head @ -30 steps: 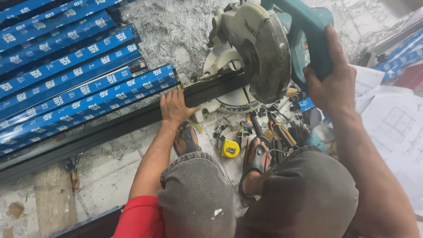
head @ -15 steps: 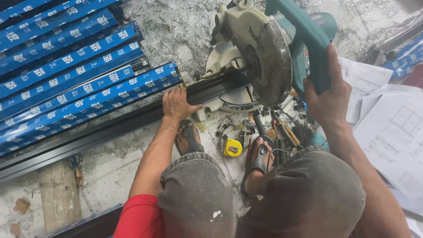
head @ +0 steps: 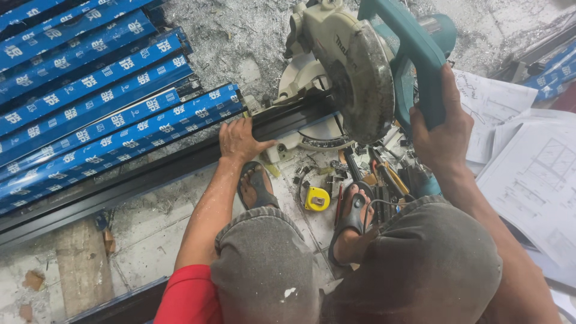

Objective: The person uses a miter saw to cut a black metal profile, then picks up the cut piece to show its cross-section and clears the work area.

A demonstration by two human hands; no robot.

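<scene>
The right hand (head: 444, 129) has its grip closed round the teal handle of the saw (head: 354, 72), now raised a little higher than a moment ago. The left hand (head: 239, 139) presses flat and open on the dark metal bar (head: 150, 174), which lies on the floor under the blade, beside the blue-wrapped bars (head: 90, 120).

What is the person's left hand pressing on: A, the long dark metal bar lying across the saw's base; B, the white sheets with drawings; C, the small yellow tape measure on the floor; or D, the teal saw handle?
A: the left hand lies flat on the long dark metal bar, while the right hand has its grip on the teal saw handle.
</scene>
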